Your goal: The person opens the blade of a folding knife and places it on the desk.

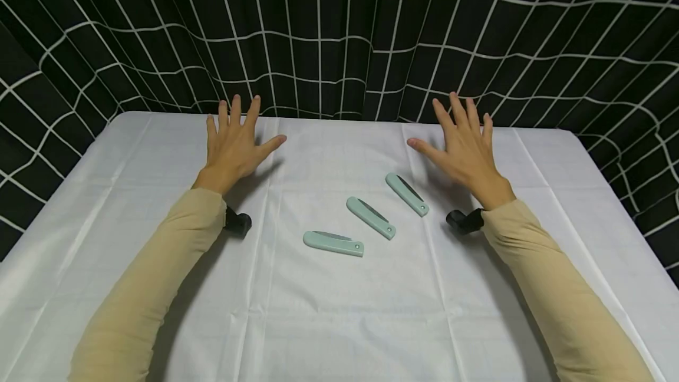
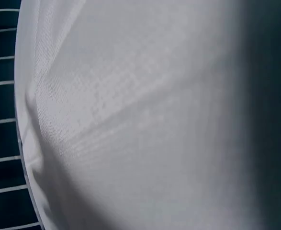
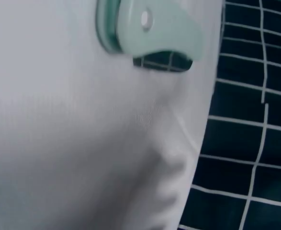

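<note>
Knives [image 1: 369,219], three of them, lie folded on a white tablecloth [image 1: 329,317], between the two arms and apart from one another, stepping down from upper right to lower left in the head view. Each has a pale green handle with a small hole at its lower-right end and a dark blade edge along its upper side. The upper-right knife [image 1: 405,196] slants below the thumb of the right hand [image 1: 467,149], near it but clear of any contact; of the three it lies closest to a hand. The middle knife slants alike, while the lower-left knife [image 1: 333,244] lies nearly level, well apart from the left hand [image 1: 233,145].

Neither hand grips anything: on both, the fingers are spread and extended, thumbs pointing inward. The hands appear raised above the cloth, casting shadows on it, with fingertips seen against a black backdrop [image 1: 318,34] patterned in white grid lines.

Tan sleeves [image 1: 148,270] cover the forearms, and black wrist mounts [image 1: 239,223] jut inward from the cuffs. The right wrist view shows one knife close up near its top edge; the left wrist view shows cloth, backdrop and a dark blur.
</note>
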Available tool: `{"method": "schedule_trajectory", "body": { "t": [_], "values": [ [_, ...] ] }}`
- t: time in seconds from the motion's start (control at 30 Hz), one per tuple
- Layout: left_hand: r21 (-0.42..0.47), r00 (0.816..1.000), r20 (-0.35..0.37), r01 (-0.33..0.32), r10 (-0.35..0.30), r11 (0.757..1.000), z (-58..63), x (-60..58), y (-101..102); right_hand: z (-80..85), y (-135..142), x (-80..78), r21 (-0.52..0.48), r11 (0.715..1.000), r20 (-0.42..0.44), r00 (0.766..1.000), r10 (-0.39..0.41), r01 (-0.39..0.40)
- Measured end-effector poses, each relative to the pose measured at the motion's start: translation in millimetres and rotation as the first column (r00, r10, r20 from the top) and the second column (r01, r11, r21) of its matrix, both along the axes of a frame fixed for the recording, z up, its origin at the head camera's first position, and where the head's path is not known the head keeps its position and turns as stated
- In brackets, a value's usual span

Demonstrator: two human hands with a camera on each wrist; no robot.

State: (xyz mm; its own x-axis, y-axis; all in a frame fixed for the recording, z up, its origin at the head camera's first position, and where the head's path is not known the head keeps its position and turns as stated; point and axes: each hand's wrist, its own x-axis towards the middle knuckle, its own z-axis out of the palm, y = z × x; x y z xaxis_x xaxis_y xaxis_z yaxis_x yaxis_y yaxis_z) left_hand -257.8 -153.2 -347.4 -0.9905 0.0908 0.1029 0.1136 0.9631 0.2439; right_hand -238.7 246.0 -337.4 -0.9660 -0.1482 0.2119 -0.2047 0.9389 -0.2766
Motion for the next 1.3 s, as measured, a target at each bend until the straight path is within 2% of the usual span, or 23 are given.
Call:
{"method": "schedule_trajectory", "body": {
  "t": [0.37,0.9,1.3],
  "values": [
    [-0.006,1.0,-0.014,0.011,-0.011,1.0,3.6,10.1,5,5.3,-6,17.8,-0.019,0.999,-0.033,0.999,0.04,-0.04],
    [0.034,0.996,-0.046,0.076,-0.075,0.997,10.6,35.1,13,12.8,-21,44.4,-0.057,0.992,-0.048,0.993,0.11,-0.113],
    [0.052,0.989,-0.089,0.121,-0.116,0.991,7.1,53.4,16,11.7,-29,61.4,-0.102,0.98,-0.074,0.984,0.163,-0.17]
  ]
}}
